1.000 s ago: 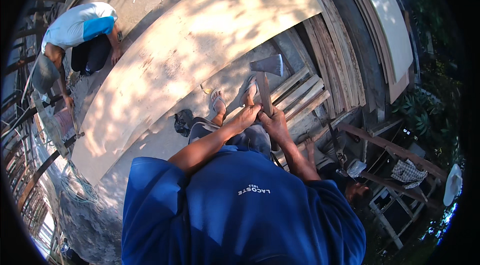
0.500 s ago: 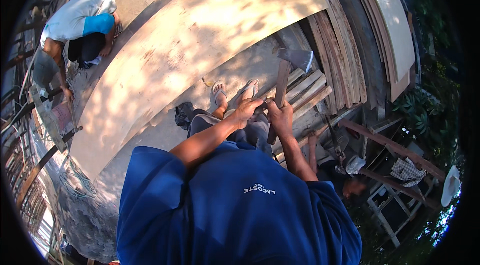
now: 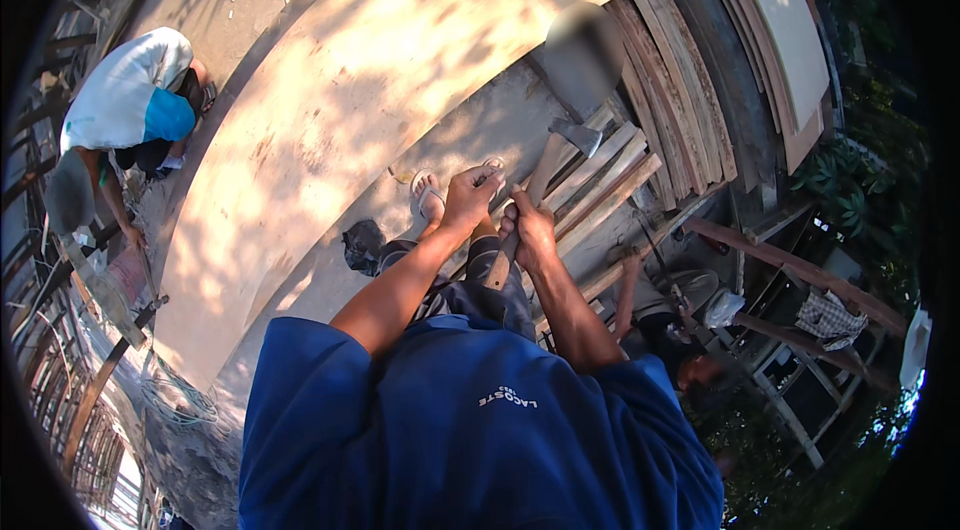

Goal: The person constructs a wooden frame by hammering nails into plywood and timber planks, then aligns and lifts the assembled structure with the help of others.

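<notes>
Just ahead of both fists, axe head [image 3: 578,135] raised over slats [image 3: 600,175]. Right hand [image 3: 533,230] closed round wooden handle [image 3: 522,215] low down; left hand [image 3: 470,198] clenched beside it, hold on handle unclear. Sandalled foot [image 3: 425,195] near left fist: likely hit if blade glances off.

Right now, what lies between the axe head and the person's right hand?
In the head view, only the axe's wooden handle runs between the axe head and the right hand, which grips it lower down, over the stacked planks.
</notes>
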`<state>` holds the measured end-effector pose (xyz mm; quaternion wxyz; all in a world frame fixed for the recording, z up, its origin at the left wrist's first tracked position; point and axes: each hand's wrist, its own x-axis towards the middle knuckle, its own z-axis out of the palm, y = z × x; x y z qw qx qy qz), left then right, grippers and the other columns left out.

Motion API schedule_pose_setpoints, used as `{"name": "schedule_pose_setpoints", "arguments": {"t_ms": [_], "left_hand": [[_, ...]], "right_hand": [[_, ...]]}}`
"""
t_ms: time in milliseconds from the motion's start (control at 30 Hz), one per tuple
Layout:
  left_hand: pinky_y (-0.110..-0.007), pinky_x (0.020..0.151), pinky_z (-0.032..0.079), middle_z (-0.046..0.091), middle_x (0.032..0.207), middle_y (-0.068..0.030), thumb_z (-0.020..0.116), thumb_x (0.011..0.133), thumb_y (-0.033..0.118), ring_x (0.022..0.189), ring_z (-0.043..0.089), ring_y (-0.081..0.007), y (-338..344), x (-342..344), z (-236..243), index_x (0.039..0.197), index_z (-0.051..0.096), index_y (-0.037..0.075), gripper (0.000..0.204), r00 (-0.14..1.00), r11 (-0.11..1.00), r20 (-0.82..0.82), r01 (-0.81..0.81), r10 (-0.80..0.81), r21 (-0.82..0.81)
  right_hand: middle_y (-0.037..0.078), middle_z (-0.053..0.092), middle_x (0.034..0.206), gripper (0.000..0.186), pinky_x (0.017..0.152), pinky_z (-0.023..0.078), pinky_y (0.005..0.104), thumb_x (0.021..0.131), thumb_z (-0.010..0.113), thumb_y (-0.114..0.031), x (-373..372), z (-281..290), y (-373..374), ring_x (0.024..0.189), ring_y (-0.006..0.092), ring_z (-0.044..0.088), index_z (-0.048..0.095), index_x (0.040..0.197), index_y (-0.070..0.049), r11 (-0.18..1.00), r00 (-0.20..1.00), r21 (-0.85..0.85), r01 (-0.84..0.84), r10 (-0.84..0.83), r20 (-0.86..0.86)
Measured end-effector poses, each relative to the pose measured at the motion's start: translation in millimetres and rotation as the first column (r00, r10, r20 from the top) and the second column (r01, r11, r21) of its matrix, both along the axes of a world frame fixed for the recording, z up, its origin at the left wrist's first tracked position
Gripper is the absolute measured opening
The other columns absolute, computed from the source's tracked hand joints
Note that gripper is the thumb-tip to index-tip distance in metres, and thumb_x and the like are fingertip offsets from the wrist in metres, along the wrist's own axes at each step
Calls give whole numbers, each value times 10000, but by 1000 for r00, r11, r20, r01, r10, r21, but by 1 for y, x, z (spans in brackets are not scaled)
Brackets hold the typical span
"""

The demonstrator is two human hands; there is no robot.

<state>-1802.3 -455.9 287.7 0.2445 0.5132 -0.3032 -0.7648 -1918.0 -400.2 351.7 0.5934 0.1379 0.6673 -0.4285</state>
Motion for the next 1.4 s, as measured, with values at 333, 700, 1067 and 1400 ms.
{"name": "schedule_pose_setpoints", "arguments": {"t_ms": [333,700,1067,1400], "left_hand": [[-378,712,535,701,795,-163,639,960,293,739,696,-299,-142,-10,-101,1027,773,89,252,849,855,513,167,129,-491],[-505,704,518,684,853,-140,619,981,263,814,662,-412,-138,-27,-125,992,675,145,131,711,633,655,388,258,-670],[-462,685,540,716,887,-116,675,962,216,802,694,-360,-134,-20,-140,1094,712,141,156,689,551,657,435,305,-712],[-464,674,545,719,854,-123,680,946,272,776,689,-368,-135,-16,-142,989,745,161,135,683,621,652,363,330,-695]], "right_hand": [[-6,501,642,305,434,384,288,991,688,-336,-15,-30,38,468,116,479,535,875,-98,964,961,78,-255,261,-91],[-20,490,682,344,523,401,279,1047,610,-347,-32,-29,4,592,70,470,574,989,-9,809,646,62,-584,510,-569],[185,636,726,306,623,496,427,1034,632,-308,-25,-27,-71,663,280,657,596,1058,-5,660,298,127,-741,492,-818],[244,648,734,328,630,504,483,1016,647,-316,-23,-58,-68,692,443,668,563,991,0,609,211,246,-755,579,-788]]}}
